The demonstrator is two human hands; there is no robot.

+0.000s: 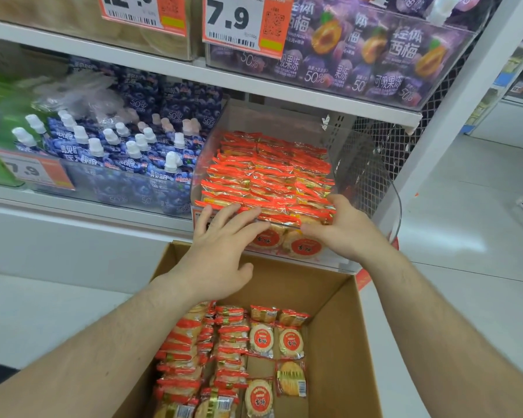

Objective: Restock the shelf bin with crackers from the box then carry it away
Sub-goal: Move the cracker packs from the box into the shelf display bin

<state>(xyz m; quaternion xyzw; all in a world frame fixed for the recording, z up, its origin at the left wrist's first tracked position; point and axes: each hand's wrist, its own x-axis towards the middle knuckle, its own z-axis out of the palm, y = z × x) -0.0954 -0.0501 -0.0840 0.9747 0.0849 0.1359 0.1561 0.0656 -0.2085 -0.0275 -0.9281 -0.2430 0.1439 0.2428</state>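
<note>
Here, two hands at the near edge of one clear shelf bin (pixel 372 176), which is packed with cracker packs (pixel 269 176) in about three columns, standing on edge, orange-red wrapper tops showing; too many to count exactly. Left hand (pixel 221 251) lies flat, fingers straight and spread, fingertips on the front row of packs. Right hand (pixel 341 227) has fingers curled over the front-right packs, thumb against the bin's front wall, gripping them. Through the front wall two round crackers show, each with a red circle label and Chinese characters I can't read for sure.

One cardboard box (pixel 341 342) sits near, below the bin, open, partly full: two rows of packs on edge at left, five packs lying flat at right, four showing the same red circle label, one showing a barcode back.

Left of the bin, a bin of blue spout pouches (pixel 127 158) with white caps, "50%" printed, price tag (pixel 32 171) "7.9". Upper shelf: purple plum jelly pouches (pixel 372 52), "50%" too, tag (pixel 245 22) "7.9"; another tag (pixel 142 10) far left reads "12." with the rest cut off.
</note>
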